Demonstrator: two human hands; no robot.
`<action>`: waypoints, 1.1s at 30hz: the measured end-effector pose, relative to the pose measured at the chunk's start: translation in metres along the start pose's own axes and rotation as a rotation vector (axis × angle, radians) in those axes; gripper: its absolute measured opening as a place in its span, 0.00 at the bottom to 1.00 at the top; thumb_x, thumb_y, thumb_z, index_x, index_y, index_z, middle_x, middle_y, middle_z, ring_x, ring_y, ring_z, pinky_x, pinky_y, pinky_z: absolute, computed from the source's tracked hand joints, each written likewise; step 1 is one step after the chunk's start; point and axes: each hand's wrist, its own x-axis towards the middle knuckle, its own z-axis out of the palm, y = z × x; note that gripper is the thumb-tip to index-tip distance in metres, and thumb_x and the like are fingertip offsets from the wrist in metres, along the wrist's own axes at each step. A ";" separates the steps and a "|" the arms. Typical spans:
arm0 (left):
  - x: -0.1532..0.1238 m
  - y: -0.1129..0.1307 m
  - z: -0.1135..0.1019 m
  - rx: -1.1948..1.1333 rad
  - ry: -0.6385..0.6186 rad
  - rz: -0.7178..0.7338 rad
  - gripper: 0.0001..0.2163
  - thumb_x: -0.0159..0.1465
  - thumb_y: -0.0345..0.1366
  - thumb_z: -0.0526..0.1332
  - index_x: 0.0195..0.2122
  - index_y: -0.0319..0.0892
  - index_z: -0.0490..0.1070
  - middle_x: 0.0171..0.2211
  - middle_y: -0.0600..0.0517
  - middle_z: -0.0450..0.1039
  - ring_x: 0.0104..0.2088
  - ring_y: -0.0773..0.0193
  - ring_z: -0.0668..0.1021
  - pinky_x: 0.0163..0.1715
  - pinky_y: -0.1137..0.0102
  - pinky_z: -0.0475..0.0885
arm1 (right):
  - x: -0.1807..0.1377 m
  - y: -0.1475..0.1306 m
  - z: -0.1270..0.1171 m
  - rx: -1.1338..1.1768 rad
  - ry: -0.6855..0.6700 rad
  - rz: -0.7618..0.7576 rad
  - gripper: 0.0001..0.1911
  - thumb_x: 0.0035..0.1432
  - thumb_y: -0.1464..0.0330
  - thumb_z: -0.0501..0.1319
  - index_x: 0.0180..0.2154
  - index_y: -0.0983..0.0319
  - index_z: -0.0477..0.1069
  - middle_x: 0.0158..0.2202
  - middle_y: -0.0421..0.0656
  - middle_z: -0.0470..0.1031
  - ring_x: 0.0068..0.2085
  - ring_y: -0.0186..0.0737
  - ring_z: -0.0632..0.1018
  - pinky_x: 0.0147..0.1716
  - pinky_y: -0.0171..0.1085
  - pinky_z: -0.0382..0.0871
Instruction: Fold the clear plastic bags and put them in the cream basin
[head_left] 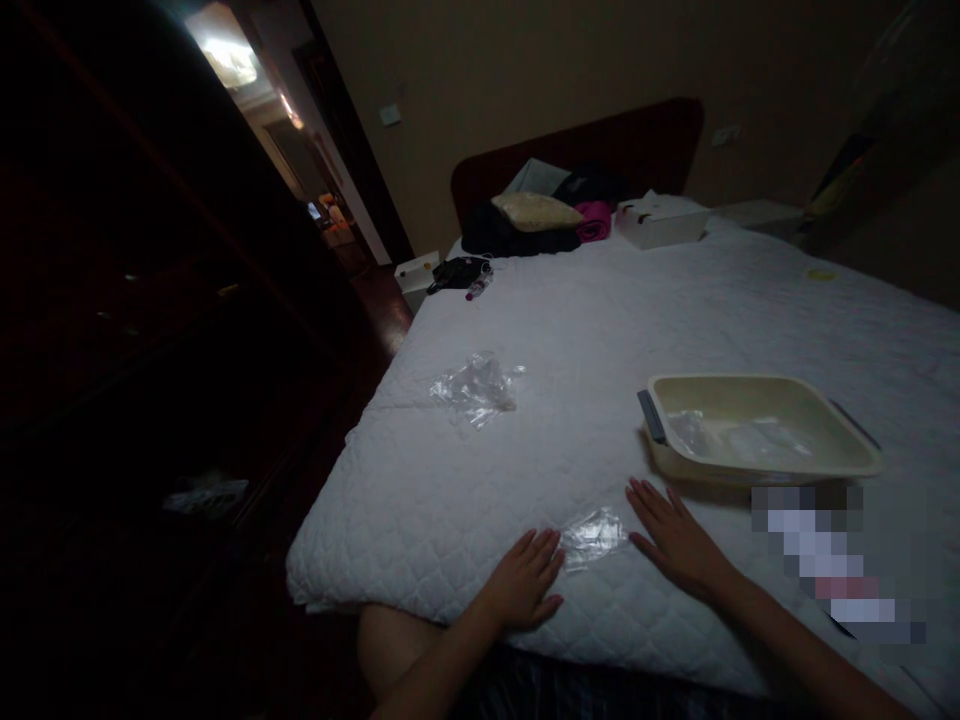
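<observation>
A small clear plastic bag (592, 538) lies flat on the white quilted bed cover (420, 500), close to the bed's near edge. My left hand (523, 582) rests flat at its left side, fingers stretched out and touching its edge. On the other side, my right hand (679, 540) lies open with its fingers spread, the thumb by the bag's right edge. Beyond my right hand stands a cream plastic basin (765, 475) with grey handles, holding some clear plastic bags (769, 440). Further left on the bed is a crumpled heap of clear plastic (476, 388).
Right of my right hand, a blurred-out item (832, 560) lies on the bed. A beige pillow (536, 212), a rolled magenta cloth (594, 221) and a white box (661, 222) sit by the headboard (652, 140). Dark floor and a doorway are on the left.
</observation>
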 end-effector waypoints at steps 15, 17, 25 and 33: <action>-0.008 0.044 0.008 0.115 0.095 -0.194 0.28 0.63 0.43 0.50 0.61 0.35 0.49 0.61 0.38 0.51 0.60 0.45 0.57 0.52 0.54 0.60 | -0.015 -0.096 0.031 0.131 0.140 -0.152 0.23 0.53 0.78 0.50 0.50 0.61 0.68 0.48 0.51 0.72 0.49 0.45 0.72 0.48 0.49 0.67; -0.010 0.040 0.011 0.124 0.161 -0.162 0.23 0.63 0.40 0.51 0.58 0.36 0.55 0.59 0.40 0.56 0.58 0.48 0.61 0.51 0.56 0.62 | -0.016 -0.086 0.029 0.202 0.125 -0.163 0.22 0.53 0.78 0.50 0.49 0.60 0.68 0.48 0.49 0.72 0.50 0.44 0.72 0.49 0.48 0.66; 0.024 0.004 0.005 0.130 0.240 0.059 0.11 0.65 0.30 0.52 0.49 0.39 0.64 0.52 0.45 0.67 0.56 0.59 0.65 0.53 0.61 0.62 | -0.016 -0.067 0.020 0.394 0.103 -0.150 0.18 0.56 0.76 0.49 0.45 0.58 0.69 0.45 0.46 0.75 0.47 0.42 0.74 0.48 0.47 0.68; 0.037 0.005 0.020 -0.247 0.405 -0.104 0.09 0.65 0.32 0.52 0.44 0.41 0.68 0.44 0.45 0.73 0.46 0.60 0.73 0.45 0.61 0.69 | -0.018 -0.067 0.021 0.444 0.099 0.067 0.14 0.57 0.68 0.54 0.46 0.58 0.68 0.44 0.47 0.75 0.45 0.45 0.75 0.45 0.47 0.70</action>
